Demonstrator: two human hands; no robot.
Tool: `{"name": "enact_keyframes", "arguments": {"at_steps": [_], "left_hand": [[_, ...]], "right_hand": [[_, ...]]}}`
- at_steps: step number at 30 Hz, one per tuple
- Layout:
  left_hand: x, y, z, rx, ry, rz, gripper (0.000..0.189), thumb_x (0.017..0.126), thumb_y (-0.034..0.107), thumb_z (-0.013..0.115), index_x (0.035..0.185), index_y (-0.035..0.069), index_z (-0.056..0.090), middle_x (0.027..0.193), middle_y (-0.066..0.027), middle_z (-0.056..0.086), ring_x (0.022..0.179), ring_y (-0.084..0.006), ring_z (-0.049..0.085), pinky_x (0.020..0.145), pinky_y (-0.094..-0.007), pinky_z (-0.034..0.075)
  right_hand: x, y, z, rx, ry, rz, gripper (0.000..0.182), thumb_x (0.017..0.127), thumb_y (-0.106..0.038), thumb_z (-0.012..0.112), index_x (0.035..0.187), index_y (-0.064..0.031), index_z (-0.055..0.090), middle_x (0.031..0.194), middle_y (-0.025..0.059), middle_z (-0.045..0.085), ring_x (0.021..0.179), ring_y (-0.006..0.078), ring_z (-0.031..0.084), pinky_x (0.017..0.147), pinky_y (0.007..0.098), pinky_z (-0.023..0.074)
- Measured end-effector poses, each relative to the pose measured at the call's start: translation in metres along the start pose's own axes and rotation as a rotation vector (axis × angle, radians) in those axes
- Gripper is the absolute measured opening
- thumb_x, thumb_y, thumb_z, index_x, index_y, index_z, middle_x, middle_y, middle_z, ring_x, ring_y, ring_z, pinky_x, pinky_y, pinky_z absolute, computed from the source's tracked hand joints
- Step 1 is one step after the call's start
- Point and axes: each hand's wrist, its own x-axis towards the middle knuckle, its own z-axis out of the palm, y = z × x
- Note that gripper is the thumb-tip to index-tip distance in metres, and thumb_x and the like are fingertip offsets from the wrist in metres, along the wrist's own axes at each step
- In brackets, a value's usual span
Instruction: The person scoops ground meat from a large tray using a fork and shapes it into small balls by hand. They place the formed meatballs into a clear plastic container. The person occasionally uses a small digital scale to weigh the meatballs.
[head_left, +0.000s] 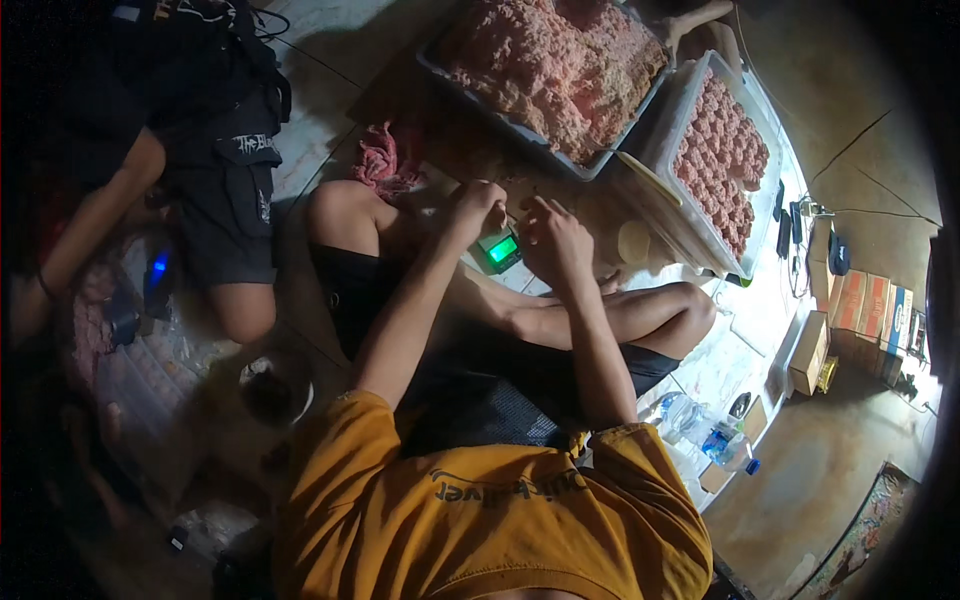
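Note:
My left hand (480, 206) is raised over the left side of a small digital scale (501, 250) with a lit green display; its fingers are curled, and whether they hold anything cannot be seen. Just right of the scale, my right hand (553, 232) has bent fingers, its fingertips hidden from view. Beyond both hands, a large tub (525, 131) is heaped with pink ground-meat-like mixture (532, 67). To its right, a translucent plastic container (766, 195) holds rows of small pink balls (716, 157). A pale round disc (634, 241) lies right of my right hand.
A red cloth (386, 161) lies near my left knee. Another person (225, 187) sits at the left beside a clear container (142, 382) and a round vessel (300, 401). Plastic bottles (724, 446), cables (796, 225) and cardboard boxes (851, 300) are at the right. Someone's arm (694, 19) shows behind the tub.

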Motion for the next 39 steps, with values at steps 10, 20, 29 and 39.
{"name": "enact_keyframes", "arguments": {"at_steps": [10, 20, 29, 39], "left_hand": [[-0.009, 0.129, -0.086, -0.807, 0.028, -0.055, 0.036, 0.070, 0.011, 0.073, 0.101, -0.001, 0.059, 0.079, -0.0015, 0.055, 0.074, -0.0053, 0.054, 0.073, -0.0217, 0.046], [-0.010, 0.143, -0.055, -0.570, -0.123, 0.097, 0.089, 0.067, -0.005, 0.077, 0.144, 0.003, 0.032, 0.081, -0.0010, 0.060, 0.078, -0.0057, 0.054, 0.076, -0.0204, 0.045], [-0.021, 0.176, -0.020, -0.028, -0.084, 0.266, 0.080, 0.072, 0.000, 0.068, 0.145, 0.009, 0.036, 0.071, -0.0017, 0.058, 0.065, -0.0072, 0.054, 0.063, -0.0233, 0.046], [-0.021, 0.171, -0.013, -0.135, -0.053, 0.214, 0.081, 0.071, 0.003, 0.071, 0.145, 0.011, 0.037, 0.075, -0.0014, 0.059, 0.070, -0.0077, 0.055, 0.068, -0.0233, 0.046]], "right_hand": [[0.023, -0.007, -0.036, -0.101, 0.396, -0.165, 0.036, 0.074, -0.013, 0.066, 0.110, -0.0136, 0.060, 0.104, 0.0074, 0.059, 0.084, 0.0283, 0.065, 0.064, 0.0445, 0.0529], [0.029, -0.021, -0.144, -0.330, 0.051, 0.156, 0.020, 0.085, -0.020, 0.059, 0.086, -0.0047, 0.071, 0.083, 0.0172, 0.070, 0.075, 0.0323, 0.069, 0.067, 0.0428, 0.0528], [-0.008, -0.044, -0.135, 0.241, 0.011, -0.197, 0.011, 0.080, -0.009, 0.063, 0.085, -0.0043, 0.071, 0.079, 0.0159, 0.066, 0.074, 0.0353, 0.064, 0.066, 0.0423, 0.0507], [-0.005, -0.049, -0.144, 0.155, 0.046, -0.243, 0.014, 0.079, -0.010, 0.063, 0.090, -0.0080, 0.072, 0.087, 0.0138, 0.067, 0.080, 0.0349, 0.064, 0.069, 0.0415, 0.0512]]}}
